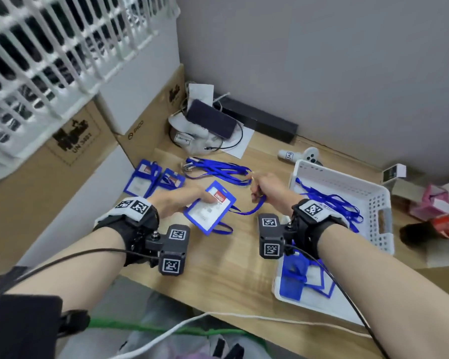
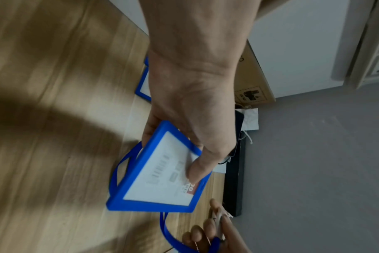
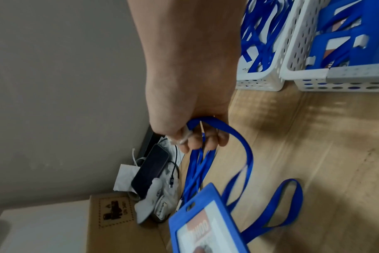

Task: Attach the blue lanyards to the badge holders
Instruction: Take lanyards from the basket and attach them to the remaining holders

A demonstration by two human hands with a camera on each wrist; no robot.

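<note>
My left hand (image 1: 189,200) (image 2: 184,137) holds a blue badge holder (image 1: 210,206) (image 2: 160,178) (image 3: 206,226) just above the wooden table, thumb on its white card face and fingers under it. My right hand (image 1: 263,186) (image 3: 197,137) grips a blue lanyard (image 1: 254,207) (image 3: 247,154) in curled fingers, with the metal clip end near the fingertips. The strap loops down past the holder onto the table. Two more badge holders (image 1: 153,178) lie at the left, and loose lanyards (image 1: 218,169) lie behind them.
A white basket (image 1: 373,203) at the right holds lanyards; a second white basket (image 1: 283,286) in front of it holds blue badge holders. Cardboard boxes (image 1: 49,177) line the left. A phone (image 1: 210,117), cables and a black bar (image 1: 259,117) sit by the back wall.
</note>
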